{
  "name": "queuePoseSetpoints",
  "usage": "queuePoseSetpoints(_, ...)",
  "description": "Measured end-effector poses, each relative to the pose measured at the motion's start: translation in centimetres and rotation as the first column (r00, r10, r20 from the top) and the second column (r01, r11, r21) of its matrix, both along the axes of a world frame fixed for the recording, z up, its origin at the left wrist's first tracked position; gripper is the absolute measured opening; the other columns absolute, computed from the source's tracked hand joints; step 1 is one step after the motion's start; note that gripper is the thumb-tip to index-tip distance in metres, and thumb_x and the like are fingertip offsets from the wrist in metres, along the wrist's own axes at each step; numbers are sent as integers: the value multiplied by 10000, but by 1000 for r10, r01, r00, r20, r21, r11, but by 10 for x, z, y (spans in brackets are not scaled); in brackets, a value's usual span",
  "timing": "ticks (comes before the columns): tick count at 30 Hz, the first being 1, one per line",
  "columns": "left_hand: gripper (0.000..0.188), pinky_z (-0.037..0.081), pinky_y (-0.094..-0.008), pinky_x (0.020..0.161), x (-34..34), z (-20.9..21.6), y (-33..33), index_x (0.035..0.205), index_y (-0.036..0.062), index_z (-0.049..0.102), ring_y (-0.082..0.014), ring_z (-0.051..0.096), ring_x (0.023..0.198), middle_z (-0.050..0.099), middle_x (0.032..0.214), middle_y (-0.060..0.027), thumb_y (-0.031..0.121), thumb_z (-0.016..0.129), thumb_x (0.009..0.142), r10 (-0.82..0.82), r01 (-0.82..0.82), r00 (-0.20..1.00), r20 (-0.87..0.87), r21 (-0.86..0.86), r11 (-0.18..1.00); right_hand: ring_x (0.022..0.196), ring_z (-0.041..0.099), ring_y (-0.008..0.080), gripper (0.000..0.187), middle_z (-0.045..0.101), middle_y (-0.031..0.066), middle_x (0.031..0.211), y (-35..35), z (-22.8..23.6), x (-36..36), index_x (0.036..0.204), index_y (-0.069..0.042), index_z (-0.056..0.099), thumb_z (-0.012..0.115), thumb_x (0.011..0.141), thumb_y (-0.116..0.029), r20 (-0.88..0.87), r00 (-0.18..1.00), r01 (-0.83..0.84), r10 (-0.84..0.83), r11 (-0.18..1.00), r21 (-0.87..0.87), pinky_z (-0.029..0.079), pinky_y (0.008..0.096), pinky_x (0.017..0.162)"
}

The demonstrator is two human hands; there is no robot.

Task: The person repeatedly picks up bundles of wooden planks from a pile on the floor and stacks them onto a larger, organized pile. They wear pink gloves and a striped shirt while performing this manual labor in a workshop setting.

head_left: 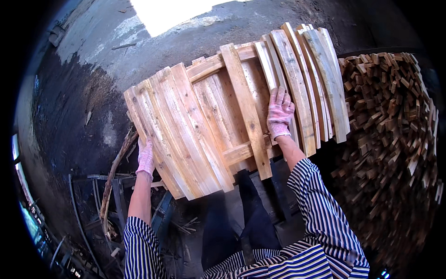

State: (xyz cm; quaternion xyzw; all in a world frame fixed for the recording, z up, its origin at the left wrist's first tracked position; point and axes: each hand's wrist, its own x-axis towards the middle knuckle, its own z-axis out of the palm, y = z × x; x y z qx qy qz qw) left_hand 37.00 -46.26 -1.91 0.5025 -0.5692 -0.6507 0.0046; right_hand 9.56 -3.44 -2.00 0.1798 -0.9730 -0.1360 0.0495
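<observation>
1. Far left, below the dark, patchy ground point(69, 109), thin dark bars point(119, 200) stand near a rough branch point(111, 186) that leans at a slant.
2. The left hand point(145, 156), in a pinkish glove, touches the outer left edge of a slatted wooden panel; its fingers are partly hidden, so I cannot tell whether they are clamped on it.
3. The panel's left slats point(179, 135) lie side by side, in front of the person's dark trousers point(218, 232).
4. Next, an upper rail point(206, 66) and a lower rail point(239, 153) show, with more boards point(213, 109) beneath.
5. A single slat point(248, 114) crosses both rails at a tilt.
6. The gloved right hand point(280, 113) lies on the wood beside the right-hand slats point(293, 79), fingers close together; I cannot tell whether it grips.
7. Far right, many short wood pieces point(381, 153) are heaped.
</observation>
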Motion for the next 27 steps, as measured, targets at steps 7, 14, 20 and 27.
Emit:
queuePoseSetpoints(7, 746, 521, -442, 1019, -21, 7, 15, 1614, 136, 189, -287, 576, 1257, 508, 1466, -160, 407, 584, 1042, 14, -20, 995, 97, 57, 998, 1351, 497, 426, 704, 376, 243, 1578, -19, 24, 47, 1520, -130, 419, 690, 872, -182, 263, 963, 176, -57, 873, -455, 462, 517, 1077)
queuePoseSetpoints(14, 776, 514, -441, 1030, 6, -7, -2, 1618, 141, 174, -281, 567, 1264, 508, 1463, -153, 423, 597, 1033, 11, -11, 999, 49, 5, 1000, 1246, 573, 428, 660, 502, 248, 1457, -56, 70, 49, 1542, -256, 411, 669, 945, -372, 530, 847, 175, 37, 923, -343, 501, 517, 995)
queuePoseSetpoints(20, 774, 507, -447, 1041, -10, 1, 9, 1624, 145, 169, -287, 565, 1274, 499, 1473, -157, 404, 599, 1035, 13, -16, 996, 88, 36, 999, 1226, 578, 434, 660, 525, 266, 1412, -63, 32, 60, 1515, -239, 474, 720, 904, -278, 389, 914, 323, -116, 788, -524, 495, 485, 1025)
queuePoseSetpoints(27, 738, 560, -465, 964, 13, -7, -16, 1625, 192, 152, -296, 612, 1204, 523, 1444, -158, 401, 565, 1051, -37, 49, 991, 130, -89, 995, 1177, 627, 410, 575, 552, 257, 1396, -134, 37, 103, 1488, -229, 520, 645, 946, -375, 519, 847, 306, 119, 689, -657, 533, 449, 978)
